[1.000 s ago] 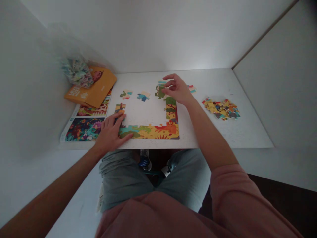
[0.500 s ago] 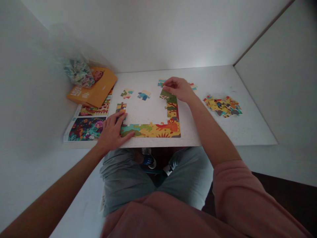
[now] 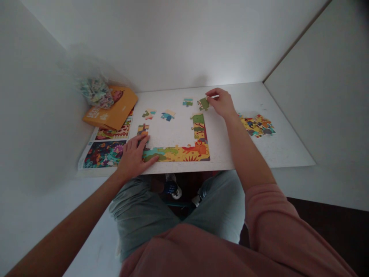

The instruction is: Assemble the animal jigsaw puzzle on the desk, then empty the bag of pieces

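Observation:
On the white table lies a partly joined jigsaw puzzle (image 3: 173, 154), forming a bottom edge with a column up each side. My left hand (image 3: 135, 156) rests over its lower left corner, fingers spread, covering part of the left column. Above the right column, my right hand (image 3: 221, 103) pinches a green puzzle piece (image 3: 203, 104) between thumb and fingertips. That piece is apart from the green-topped right column (image 3: 198, 119). A blue-green pair of pieces (image 3: 187, 102) lies just left of it. Farther left are a blue-and-cream cluster (image 3: 168, 115) and a green-and-red cluster (image 3: 148, 114).
A heap of loose puzzle pieces (image 3: 258, 125) lies right of my right forearm. At the left, an orange envelope (image 3: 115, 111) and a clear bag of pieces (image 3: 99, 94) lie over printed picture sheets (image 3: 103, 154). White walls stand behind and beside the table.
My right hand has moved up and right from the top of the right column, and a green piece now shows clearly in its fingers. My left hand stays in place. The view has shifted slightly.

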`<state>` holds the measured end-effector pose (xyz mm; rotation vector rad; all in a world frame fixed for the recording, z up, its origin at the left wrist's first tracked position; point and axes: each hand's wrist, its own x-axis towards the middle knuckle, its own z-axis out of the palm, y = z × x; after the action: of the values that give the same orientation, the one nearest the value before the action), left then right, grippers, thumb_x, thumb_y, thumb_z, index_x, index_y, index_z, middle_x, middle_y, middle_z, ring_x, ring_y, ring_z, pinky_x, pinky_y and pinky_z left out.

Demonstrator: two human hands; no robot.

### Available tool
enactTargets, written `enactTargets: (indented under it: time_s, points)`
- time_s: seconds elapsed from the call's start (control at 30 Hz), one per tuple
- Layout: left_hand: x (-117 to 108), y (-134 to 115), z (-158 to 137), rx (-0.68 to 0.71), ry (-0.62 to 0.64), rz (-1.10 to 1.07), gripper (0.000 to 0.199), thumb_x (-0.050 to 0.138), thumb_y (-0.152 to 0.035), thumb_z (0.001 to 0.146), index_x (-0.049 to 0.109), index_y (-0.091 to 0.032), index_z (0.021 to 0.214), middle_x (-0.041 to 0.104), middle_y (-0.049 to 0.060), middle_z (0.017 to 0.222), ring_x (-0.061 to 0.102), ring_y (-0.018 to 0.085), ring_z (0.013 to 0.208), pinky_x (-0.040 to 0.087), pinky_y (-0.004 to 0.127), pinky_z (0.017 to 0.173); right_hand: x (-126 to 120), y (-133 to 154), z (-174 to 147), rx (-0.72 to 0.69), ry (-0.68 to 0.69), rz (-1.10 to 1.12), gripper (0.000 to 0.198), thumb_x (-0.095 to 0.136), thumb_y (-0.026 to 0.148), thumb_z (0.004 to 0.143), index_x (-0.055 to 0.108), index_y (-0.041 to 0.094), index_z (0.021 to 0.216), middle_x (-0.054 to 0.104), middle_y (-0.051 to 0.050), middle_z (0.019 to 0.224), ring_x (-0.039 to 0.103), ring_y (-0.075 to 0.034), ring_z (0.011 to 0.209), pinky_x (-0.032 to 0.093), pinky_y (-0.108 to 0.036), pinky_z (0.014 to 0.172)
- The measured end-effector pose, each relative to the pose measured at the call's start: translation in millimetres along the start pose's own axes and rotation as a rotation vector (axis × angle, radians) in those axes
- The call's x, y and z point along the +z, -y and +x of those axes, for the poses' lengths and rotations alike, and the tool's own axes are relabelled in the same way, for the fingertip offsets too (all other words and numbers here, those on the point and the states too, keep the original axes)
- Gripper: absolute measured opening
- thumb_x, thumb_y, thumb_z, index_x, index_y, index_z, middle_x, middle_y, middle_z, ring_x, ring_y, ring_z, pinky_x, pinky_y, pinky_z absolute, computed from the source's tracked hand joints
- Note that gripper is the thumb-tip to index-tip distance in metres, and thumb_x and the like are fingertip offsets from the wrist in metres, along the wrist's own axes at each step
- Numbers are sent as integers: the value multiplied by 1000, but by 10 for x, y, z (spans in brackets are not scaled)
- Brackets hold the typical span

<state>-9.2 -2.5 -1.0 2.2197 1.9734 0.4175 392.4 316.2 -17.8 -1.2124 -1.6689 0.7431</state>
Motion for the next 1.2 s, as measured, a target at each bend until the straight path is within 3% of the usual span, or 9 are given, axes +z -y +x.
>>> enactTargets:
  time_s: [0.3, 0.5, 0.63, 0.83, 1.0, 1.2]
  points:
    - [-94, -82, 37, -8, 20, -25, 87, 73, -75, 115, 64, -29, 188, 60, 29, 193, 59, 63, 179, 49, 91, 147, 3, -115, 7, 20, 28, -105, 24, 91, 34, 92, 84, 30, 114, 92, -12, 123, 87, -36, 105, 73, -62, 108]
    - [-105, -107, 37, -24, 40, -6, 88, 67, -78, 116, 63, -28, 188, 59, 29, 194, 58, 62, 181, 49, 89, 147, -12, -206, 24, 51, -7, -131, 18, 85, 28, 96, 83, 32, 113, 93, -12, 128, 89, -38, 116, 72, -65, 119]
    - [-77, -84, 26, -21, 39, -3, 87, 68, -77, 117, 62, -29, 189, 59, 27, 196, 56, 60, 183, 49, 87, 149, 28, -181, -14, 5, 39, -267, 28, 83, 31, 98, 87, 31, 125, 91, -16, 146, 85, -45, 138, 66, -70, 127]
    - [-37, -53, 27, -9, 15, -28, 89, 71, -76, 115, 63, -24, 187, 59, 29, 195, 57, 62, 182, 51, 87, 147, 62, -64, -120, -48, 147, -568, 45, 81, 47, 108, 88, 26, 147, 84, -23, 166, 72, -55, 159, 46, -80, 140]
    - [-33, -51, 28, -8, 13, -29, 90, 72, -77, 115, 63, -26, 189, 61, 28, 194, 57, 60, 183, 48, 85, 150, 217, 99, -139, -57, 261, -612, 57, 72, 48, 113, 83, 23, 163, 78, -25, 178, 65, -55, 167, 44, -78, 140]
    - [-41, -72, 26, -14, 12, -29, 87, 76, -74, 113, 64, -31, 188, 62, 25, 195, 58, 58, 183, 48, 87, 150, 446, 325, 68, -55, 368, -712, 77, 83, 54, 110, 80, 17, 178, 67, -29, 191, 58, -61, 174, 44, -79, 142]
